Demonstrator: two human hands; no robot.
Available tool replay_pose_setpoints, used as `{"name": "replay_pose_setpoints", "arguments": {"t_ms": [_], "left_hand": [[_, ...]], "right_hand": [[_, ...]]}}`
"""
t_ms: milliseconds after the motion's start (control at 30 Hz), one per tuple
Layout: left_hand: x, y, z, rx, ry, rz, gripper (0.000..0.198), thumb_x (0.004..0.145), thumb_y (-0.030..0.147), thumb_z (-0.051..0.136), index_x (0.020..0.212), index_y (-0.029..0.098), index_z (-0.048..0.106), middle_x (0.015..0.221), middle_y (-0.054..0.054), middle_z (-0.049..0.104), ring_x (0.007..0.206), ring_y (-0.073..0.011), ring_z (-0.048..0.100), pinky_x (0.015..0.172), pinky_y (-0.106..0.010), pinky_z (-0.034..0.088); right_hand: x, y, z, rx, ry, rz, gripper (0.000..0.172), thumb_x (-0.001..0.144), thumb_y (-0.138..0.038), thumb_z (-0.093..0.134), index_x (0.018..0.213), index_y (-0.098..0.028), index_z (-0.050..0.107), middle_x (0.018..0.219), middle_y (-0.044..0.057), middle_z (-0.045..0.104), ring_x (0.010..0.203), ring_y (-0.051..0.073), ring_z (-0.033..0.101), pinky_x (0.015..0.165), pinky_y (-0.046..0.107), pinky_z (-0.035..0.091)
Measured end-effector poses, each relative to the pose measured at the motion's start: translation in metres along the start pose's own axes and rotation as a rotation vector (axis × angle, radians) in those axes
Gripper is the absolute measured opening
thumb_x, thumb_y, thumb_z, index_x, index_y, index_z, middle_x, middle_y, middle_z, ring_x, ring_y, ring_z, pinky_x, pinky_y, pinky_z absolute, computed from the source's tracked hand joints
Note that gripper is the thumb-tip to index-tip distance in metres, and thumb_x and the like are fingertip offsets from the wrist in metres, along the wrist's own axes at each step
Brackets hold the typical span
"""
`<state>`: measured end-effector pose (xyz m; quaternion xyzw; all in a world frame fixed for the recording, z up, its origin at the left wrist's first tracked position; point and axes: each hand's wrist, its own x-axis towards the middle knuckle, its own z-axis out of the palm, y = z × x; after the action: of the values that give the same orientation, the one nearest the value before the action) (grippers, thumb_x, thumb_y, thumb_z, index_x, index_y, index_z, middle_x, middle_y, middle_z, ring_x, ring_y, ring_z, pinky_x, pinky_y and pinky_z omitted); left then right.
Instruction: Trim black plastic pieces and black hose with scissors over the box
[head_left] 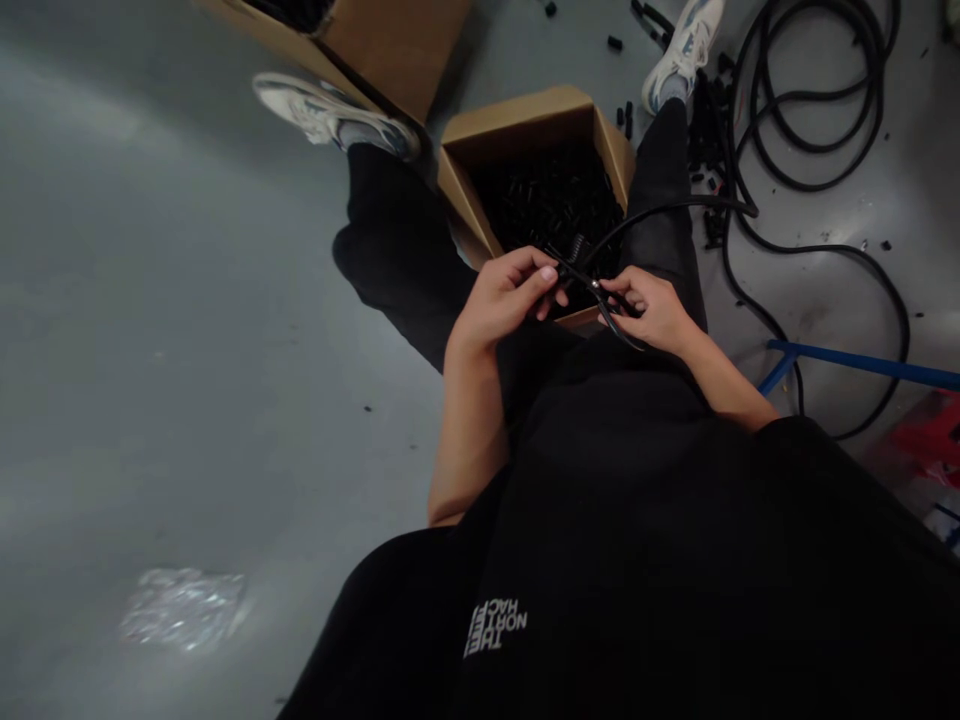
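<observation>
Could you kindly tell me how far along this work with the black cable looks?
Done: hard to say; a coiled black rubber cable lies on the grey floor at right. In hand: the left hand and right hand hold a thin black cable with a black plastic connector. Remaining: the brown cardboard box below is heaped with small black plastic parts.

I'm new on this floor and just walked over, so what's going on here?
A person is working with both bare hands above an open cardboard box of small black parts, which stands between their legs. The left hand pinches a small black connector on a black cable. The right hand holds the cable beside a small metal bit. More coiled black cable and loose black pieces lie on the floor.
</observation>
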<state>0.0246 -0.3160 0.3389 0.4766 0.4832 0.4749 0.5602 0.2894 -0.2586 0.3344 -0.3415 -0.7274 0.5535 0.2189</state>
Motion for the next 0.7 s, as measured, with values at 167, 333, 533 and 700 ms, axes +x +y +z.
{"name": "replay_pose_setpoints", "arguments": {"t_ms": [167,333,533,700], "left_hand": [[-0.002,-0.001,0.001,-0.033,-0.158,-0.079,0.065,0.103,0.082,0.073,0.09,0.019,0.074,0.071,-0.005,0.075,0.044,-0.008,0.05,0.041,-0.022,0.035],[-0.006,-0.008,-0.011,-0.187,-0.12,-0.152,0.062,0.097,0.082,0.081,0.093,0.019,0.079,0.061,0.0,0.062,0.039,-0.0071,0.04,0.036,-0.023,0.028],[-0.006,-0.028,-0.017,-0.347,0.264,-0.027,0.055,0.089,0.071,0.095,0.094,0.023,0.069,0.085,-0.005,0.075,0.072,-0.0172,0.074,0.06,-0.027,0.064],[-0.002,-0.039,-0.002,-0.393,0.309,-0.046,0.051,0.087,0.062,0.099,0.098,0.024,0.066,0.128,-0.009,0.081,0.118,-0.0263,0.082,0.089,-0.036,0.075]], "right_hand": [[0.008,-0.001,-0.001,0.019,-0.062,0.009,0.049,0.088,-0.043,0.088,0.126,-0.021,0.066,0.114,0.006,0.072,0.082,0.015,0.065,0.073,0.032,0.057],[0.011,-0.003,-0.011,0.012,-0.1,0.051,0.04,0.093,-0.046,0.084,0.118,-0.018,0.071,0.101,0.003,0.074,0.078,0.013,0.064,0.072,0.031,0.051],[0.01,-0.001,-0.019,-0.069,-0.091,0.032,0.042,0.092,-0.041,0.082,0.127,-0.018,0.074,0.111,0.006,0.078,0.085,0.016,0.067,0.082,0.035,0.058],[0.009,-0.011,-0.014,-0.256,-0.112,0.0,0.043,0.095,-0.038,0.078,0.135,-0.022,0.075,0.132,0.012,0.075,0.118,0.028,0.073,0.104,0.046,0.063]]}}
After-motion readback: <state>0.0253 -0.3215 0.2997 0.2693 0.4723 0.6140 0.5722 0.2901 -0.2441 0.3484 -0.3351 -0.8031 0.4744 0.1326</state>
